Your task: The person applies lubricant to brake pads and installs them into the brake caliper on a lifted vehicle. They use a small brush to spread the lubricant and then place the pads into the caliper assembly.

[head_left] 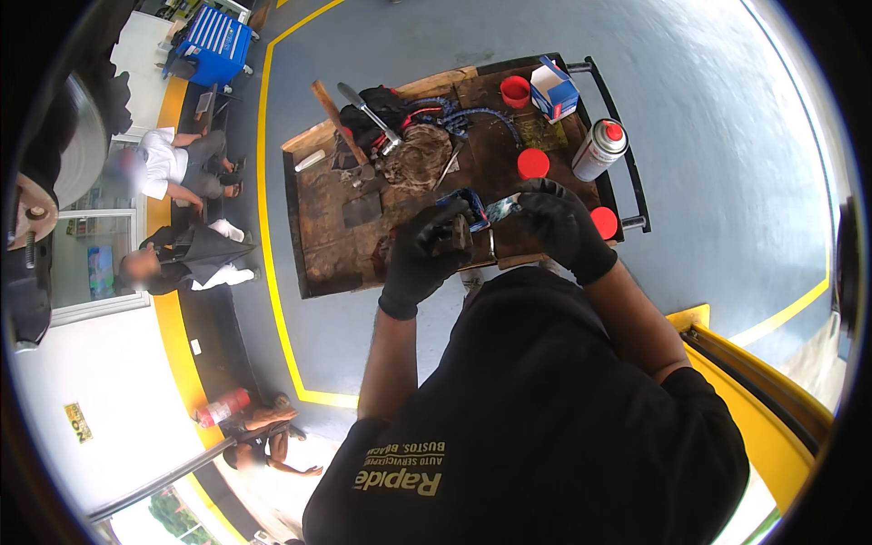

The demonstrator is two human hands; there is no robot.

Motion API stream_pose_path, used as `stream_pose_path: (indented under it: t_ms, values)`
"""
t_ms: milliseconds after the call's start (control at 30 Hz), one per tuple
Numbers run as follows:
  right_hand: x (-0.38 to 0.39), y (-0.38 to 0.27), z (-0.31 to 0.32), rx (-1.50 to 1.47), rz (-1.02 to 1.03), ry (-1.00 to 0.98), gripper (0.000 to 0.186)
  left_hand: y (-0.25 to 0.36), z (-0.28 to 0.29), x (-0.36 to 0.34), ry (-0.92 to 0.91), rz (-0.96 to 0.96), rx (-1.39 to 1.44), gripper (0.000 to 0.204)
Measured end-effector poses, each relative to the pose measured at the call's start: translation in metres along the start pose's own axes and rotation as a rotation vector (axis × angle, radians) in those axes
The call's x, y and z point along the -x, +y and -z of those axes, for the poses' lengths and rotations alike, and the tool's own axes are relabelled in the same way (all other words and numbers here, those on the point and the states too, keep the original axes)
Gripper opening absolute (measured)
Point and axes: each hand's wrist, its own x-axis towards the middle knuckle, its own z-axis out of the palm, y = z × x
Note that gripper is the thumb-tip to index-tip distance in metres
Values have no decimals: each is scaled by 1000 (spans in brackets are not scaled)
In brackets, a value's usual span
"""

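Note:
Over the near edge of a wooden-topped cart (pixel 318 259), my gloved left hand (pixel 420 259) is closed round a dark, worn block that looks like a brake pad (pixel 456 238). My gloved right hand (pixel 565 229) pinches a small shiny blue-and-white packet (pixel 503 207), its tip pointing toward the left hand. Just beyond both hands lies a dark blue item (pixel 465 202), partly covered by the left glove. A red round lid (pixel 533 164) rests on the cart beyond the right hand, and another red lid (pixel 604 222) sits to its right.
On the cart stand a spray can (pixel 598 153), a blue-and-white box (pixel 554 91) and a red cup (pixel 515 91). A brown rag (pixel 418 156), a ratchet (pixel 371 116) and a wooden-handled hammer (pixel 338 125) lie farther left. A brake disc (pixel 82 141) shows at far left; several people are beyond.

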Motion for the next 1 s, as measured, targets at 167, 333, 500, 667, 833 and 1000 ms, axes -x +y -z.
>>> stream_pose_path:
  t_ms: [167, 333, 500, 667, 833, 1000]
  values:
    - [8, -13, -39, 14, -54, 26, 16, 17, -2, -8, -85, -97, -124, 75]
    - [5, -14, -39, 170, 57, 27, 16, 25, -3, -16, -115, -196, -142, 77]
    - [3, -16, -37, 329, 99, 54, 16, 37, -1, -20, -138, -202, -309, 76]
    - [5, -25, -45, 387, 60, 96, 16, 46, 0, -21, -111, -236, -434, 73]
    - [4, -31, -43, 438, 80, 50, 14, 49, -2, -23, -73, -310, -516, 74]
    - [-3, -29, -33, 529, 110, -2, 16, 53, -1, -24, -81, -300, -524, 72]
